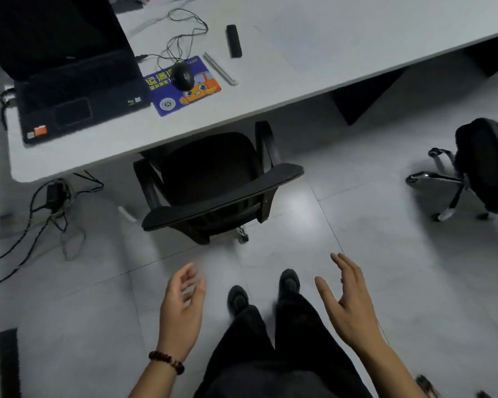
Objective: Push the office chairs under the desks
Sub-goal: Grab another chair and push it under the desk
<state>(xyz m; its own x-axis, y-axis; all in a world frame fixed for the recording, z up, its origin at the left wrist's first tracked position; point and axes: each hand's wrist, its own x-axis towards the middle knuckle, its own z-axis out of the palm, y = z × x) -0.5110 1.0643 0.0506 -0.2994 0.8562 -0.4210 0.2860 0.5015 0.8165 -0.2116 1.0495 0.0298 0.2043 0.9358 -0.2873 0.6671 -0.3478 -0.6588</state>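
Nearest to me are my two hands. My left hand (181,308) and my right hand (348,303) are both spread wide and hold nothing. They float above the floor, apart from the chair, so I think I am not pushing right now.

A bit farther is the black office chair (210,182). Its seat is partly under the white desk (270,90), and its back faces me. It looks mostly tucked in.

Far right, another black chair (483,165) sits out on the floor, away from the desk. I think that one needs a push.

On the desk, left, sit a laptop (69,90) and a mouse (183,76).
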